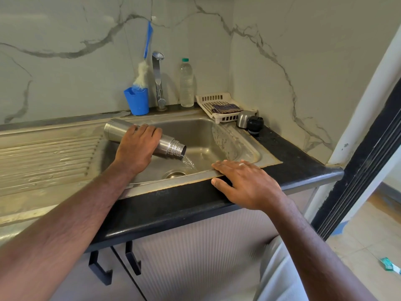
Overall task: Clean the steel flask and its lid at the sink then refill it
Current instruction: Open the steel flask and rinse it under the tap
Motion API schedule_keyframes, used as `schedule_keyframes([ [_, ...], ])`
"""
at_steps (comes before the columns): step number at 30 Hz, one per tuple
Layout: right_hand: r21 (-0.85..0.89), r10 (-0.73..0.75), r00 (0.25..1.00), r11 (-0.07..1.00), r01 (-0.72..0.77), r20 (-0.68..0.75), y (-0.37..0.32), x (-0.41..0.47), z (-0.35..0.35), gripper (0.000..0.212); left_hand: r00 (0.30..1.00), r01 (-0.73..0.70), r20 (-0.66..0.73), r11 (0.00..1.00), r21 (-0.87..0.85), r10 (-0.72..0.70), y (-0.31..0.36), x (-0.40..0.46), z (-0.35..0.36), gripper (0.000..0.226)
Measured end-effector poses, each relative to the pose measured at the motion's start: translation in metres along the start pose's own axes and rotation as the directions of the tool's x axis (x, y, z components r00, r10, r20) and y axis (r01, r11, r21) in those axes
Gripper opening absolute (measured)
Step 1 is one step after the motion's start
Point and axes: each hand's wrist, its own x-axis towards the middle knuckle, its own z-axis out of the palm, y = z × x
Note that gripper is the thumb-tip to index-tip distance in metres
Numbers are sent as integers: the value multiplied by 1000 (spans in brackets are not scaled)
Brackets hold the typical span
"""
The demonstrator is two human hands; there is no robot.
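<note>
The left hand [136,146] grips the steel flask [143,136] around its mid-body, fingers curled over the top of the barrel, holding it tilted over the sink [236,146] with the open mouth pointing toward 4 o'clock and downward. Water [189,162] pours from the mouth into the basin, landing just beside the drain [174,173]. The right hand [243,183] rests flat on the front edge of the sink at 5 o'clock, fingers straight and spread, holding nothing. The lid [249,122] lies on the counter [299,161] at 2 o'clock of the basin, apart from the flask and just beside the white tray [208,98]. The step in hand appears to be emptying the flask. To do it well, keep the mouth low and over the basin so the stream falls near the drain and does not splash the counter; raise the base gradually until the flow stops. The bottle brush [142,76] stands in the blue holder [137,101] at 11 o'clock, beside the tap [158,79], within reach for scrubbing. A plastic bottle [186,83] stands at 12 o'clock.
</note>
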Motion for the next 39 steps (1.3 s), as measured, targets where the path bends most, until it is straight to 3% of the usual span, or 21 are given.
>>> schedule_keyframes([
  [23, 5, 6, 1000, 1000, -6, 13, -1, 0, -3, 62, 998, -15, -56, 992, 129, 22, 1, 1, -3, 74],
  [39, 7, 9, 1000, 1000, -9, 16, -1, -1, -3, 63, 985, -134, -78, 972, 192, 151, -2, 1, 4, 90],
])
